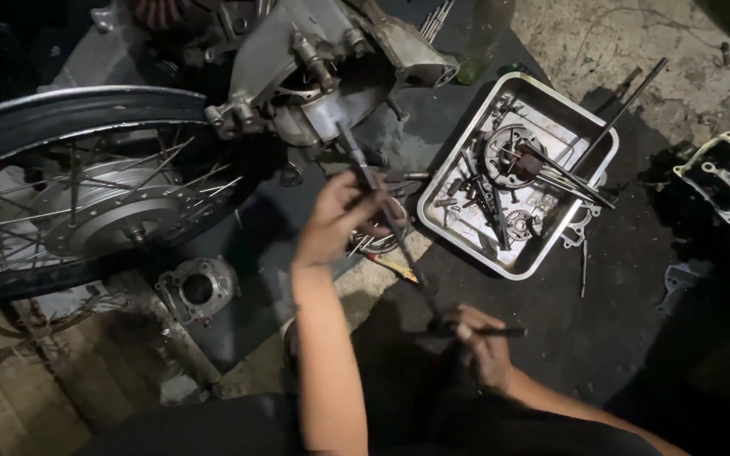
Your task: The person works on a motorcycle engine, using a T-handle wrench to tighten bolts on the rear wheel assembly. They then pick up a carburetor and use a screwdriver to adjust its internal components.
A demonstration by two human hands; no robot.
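A long dark T-handle wrench (394,232) runs from the engine case (314,76) down to my lap. My left hand (340,215) is closed around its shaft midway. My right hand (479,342) grips the cross handle at the near end. The wrench tip meets the grey engine case near a stud, below the motorcycle frame.
A spoked wheel (86,186) with a hub lies at the left. A metal cylinder (198,289) sits on the floor beneath it. A steel tray (542,110) with gears, bolts and rods stands at the right. A cylinder head (728,177) rests at the far right.
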